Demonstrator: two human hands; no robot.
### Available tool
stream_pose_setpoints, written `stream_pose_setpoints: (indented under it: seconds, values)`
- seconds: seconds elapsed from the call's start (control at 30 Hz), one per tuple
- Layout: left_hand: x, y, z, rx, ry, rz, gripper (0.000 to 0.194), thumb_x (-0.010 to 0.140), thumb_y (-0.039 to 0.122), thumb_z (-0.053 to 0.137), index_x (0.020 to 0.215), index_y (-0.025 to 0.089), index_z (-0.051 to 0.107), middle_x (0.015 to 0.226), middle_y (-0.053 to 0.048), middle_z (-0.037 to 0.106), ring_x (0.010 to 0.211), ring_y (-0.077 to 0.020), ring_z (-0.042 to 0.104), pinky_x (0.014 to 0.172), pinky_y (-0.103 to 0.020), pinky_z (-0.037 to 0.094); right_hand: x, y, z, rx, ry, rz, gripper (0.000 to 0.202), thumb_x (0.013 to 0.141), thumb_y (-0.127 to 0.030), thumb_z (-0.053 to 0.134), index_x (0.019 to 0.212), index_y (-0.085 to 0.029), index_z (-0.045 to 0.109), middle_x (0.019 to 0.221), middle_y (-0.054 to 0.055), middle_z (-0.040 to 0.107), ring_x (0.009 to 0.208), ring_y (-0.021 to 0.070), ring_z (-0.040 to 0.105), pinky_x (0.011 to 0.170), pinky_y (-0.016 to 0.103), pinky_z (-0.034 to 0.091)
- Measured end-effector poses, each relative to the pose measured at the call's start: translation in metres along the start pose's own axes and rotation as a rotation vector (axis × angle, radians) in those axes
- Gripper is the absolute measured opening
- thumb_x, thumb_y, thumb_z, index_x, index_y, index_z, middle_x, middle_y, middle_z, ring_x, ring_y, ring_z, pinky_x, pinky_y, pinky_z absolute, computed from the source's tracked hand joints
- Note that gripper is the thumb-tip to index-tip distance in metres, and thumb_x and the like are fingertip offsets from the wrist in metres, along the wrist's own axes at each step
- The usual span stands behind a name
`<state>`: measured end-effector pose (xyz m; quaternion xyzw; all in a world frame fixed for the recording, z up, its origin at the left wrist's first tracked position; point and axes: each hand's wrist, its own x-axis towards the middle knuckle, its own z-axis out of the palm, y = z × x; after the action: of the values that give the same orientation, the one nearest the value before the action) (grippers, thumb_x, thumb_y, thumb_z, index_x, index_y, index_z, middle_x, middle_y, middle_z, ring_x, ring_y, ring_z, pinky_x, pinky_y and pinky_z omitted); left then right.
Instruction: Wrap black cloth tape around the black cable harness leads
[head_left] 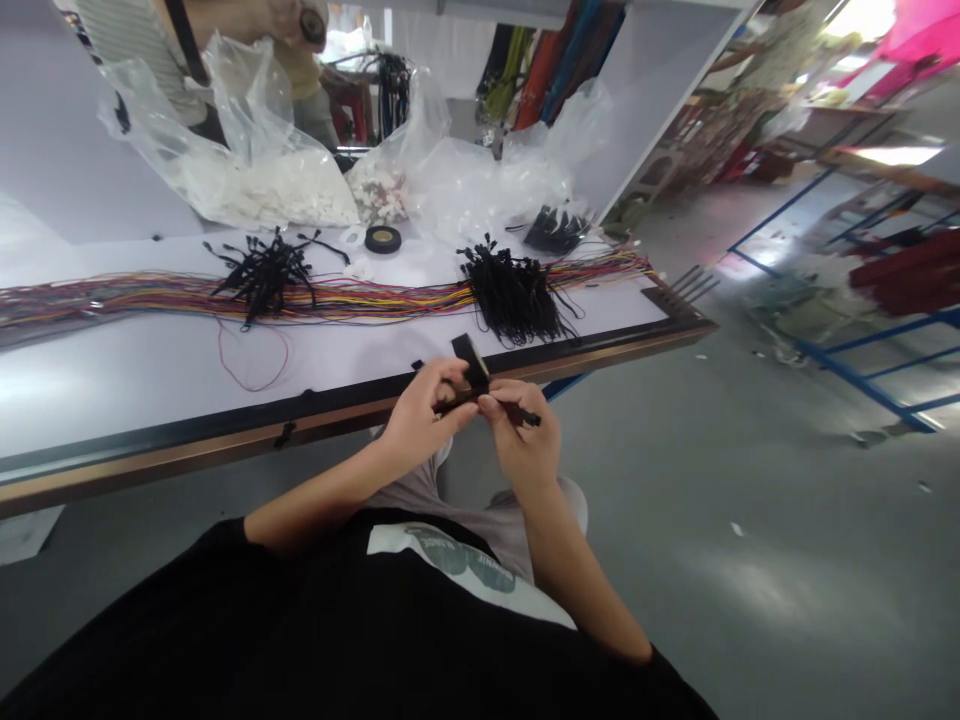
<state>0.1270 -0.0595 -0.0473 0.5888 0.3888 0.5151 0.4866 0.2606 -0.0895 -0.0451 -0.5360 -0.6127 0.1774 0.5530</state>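
Note:
Just in front of the table edge, my left hand (424, 415) and my right hand (527, 432) are close together, thumbs nearly touching. Both are closed on a short, thin black cable (531, 417), whose dark end sticks out past my right fingers. A roll of black tape (470, 362) stands up at my left fingertips, over the cable; whether my fingers grip it or it hangs by its strip I cannot tell. Most of the cable is hidden by my fingers. Beyond my hands on the table lies a pile of black cables with connectors (517, 295).
A long bundle of coloured wires (390, 298) runs along the white table (172, 370). On it lies a second black cable pile (266, 275). Behind are another tape roll (382, 239) and plastic bags of white parts (262, 185). Blue-framed racks (862, 385) stand right; another person (255, 40) is opposite.

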Motion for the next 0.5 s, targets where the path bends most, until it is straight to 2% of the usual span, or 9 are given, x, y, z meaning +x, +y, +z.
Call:
stream_pose_setpoints:
  seconds: [0.07,0.17,0.2,0.23,0.3,0.37,0.4,0.47,0.5]
  values:
    - [0.002,0.001,-0.003,-0.185,-0.021,-0.179,0.040,0.062,0.025,0.071,0.097,0.018,0.054,0.077,0.001,0.057,0.052,-0.0064,0.048,0.049,-0.020,0.039,-0.001,0.000,0.000,-0.004,-0.014,-0.055,0.011,0.078,-0.027,0.057,0.068,-0.023,0.054,0.079,0.002,0.066,0.073,0.0157,0.062,0.067,0.031,0.049]
    - [0.010,-0.003,-0.007,-0.443,-0.320,-0.482,0.042,0.069,0.052,0.063,0.086,0.014,0.056,0.060,0.001,0.052,0.040,-0.0063,0.040,0.036,-0.020,0.025,-0.003,0.000,0.002,0.020,-0.086,-0.045,0.012,0.076,-0.028,0.058,0.066,-0.022,0.054,0.077,0.002,0.068,0.071,0.0159,0.063,0.065,0.031,0.049]
    - [0.011,-0.005,-0.009,-0.496,-0.391,-0.538,0.047,0.068,0.059,0.059,0.083,0.014,0.056,0.059,0.000,0.052,0.039,-0.0066,0.039,0.035,-0.020,0.022,-0.003,0.000,0.002,0.033,-0.095,-0.010,0.014,0.075,-0.029,0.059,0.065,-0.022,0.053,0.075,0.002,0.068,0.070,0.0159,0.063,0.064,0.031,0.049]
    - [0.012,-0.007,-0.010,-0.522,-0.412,-0.548,0.051,0.066,0.063,0.058,0.081,0.015,0.057,0.060,-0.001,0.053,0.040,-0.0070,0.039,0.035,-0.020,0.021,-0.003,0.001,0.003,0.054,-0.089,0.041,0.016,0.075,-0.030,0.060,0.063,-0.022,0.052,0.072,0.002,0.067,0.067,0.0158,0.062,0.063,0.031,0.049]
    - [0.010,-0.007,-0.013,-0.509,-0.350,-0.466,0.052,0.059,0.065,0.062,0.080,0.017,0.058,0.067,-0.003,0.056,0.047,-0.0084,0.044,0.039,-0.020,0.027,-0.001,0.005,0.004,0.137,-0.038,0.165,0.021,0.075,-0.034,0.059,0.061,-0.021,0.050,0.063,0.000,0.064,0.060,0.0150,0.061,0.058,0.030,0.048]
    - [0.006,-0.002,-0.018,-0.450,-0.309,-0.329,0.054,0.048,0.059,0.074,0.081,0.019,0.059,0.075,-0.004,0.058,0.062,-0.0122,0.051,0.050,-0.022,0.038,0.003,0.008,0.003,0.238,0.010,0.268,0.024,0.075,-0.038,0.058,0.061,-0.021,0.048,0.056,-0.002,0.060,0.052,0.0135,0.057,0.054,0.029,0.047]
    - [0.004,0.002,-0.021,-0.410,-0.357,-0.257,0.059,0.040,0.053,0.081,0.083,0.020,0.060,0.081,-0.004,0.059,0.071,-0.0151,0.054,0.057,-0.024,0.042,0.005,0.010,0.001,0.256,0.006,0.291,0.025,0.075,-0.038,0.059,0.061,-0.021,0.048,0.053,-0.003,0.059,0.049,0.0128,0.056,0.054,0.028,0.046]
    - [0.002,0.008,-0.026,-0.314,-0.540,-0.117,0.071,0.024,0.043,0.087,0.087,0.020,0.062,0.091,-0.006,0.058,0.086,-0.0200,0.053,0.070,-0.028,0.044,0.009,0.009,-0.004,0.201,-0.042,0.283,0.024,0.073,-0.035,0.061,0.059,-0.021,0.049,0.053,-0.003,0.059,0.050,0.0122,0.055,0.055,0.028,0.045]
    - [0.002,0.010,-0.028,-0.256,-0.613,-0.066,0.072,0.024,0.043,0.086,0.088,0.019,0.062,0.092,-0.006,0.057,0.087,-0.0203,0.052,0.072,-0.028,0.044,0.010,0.007,-0.007,0.148,-0.071,0.257,0.023,0.072,-0.033,0.063,0.057,-0.020,0.050,0.055,-0.003,0.060,0.052,0.0121,0.055,0.057,0.028,0.045]
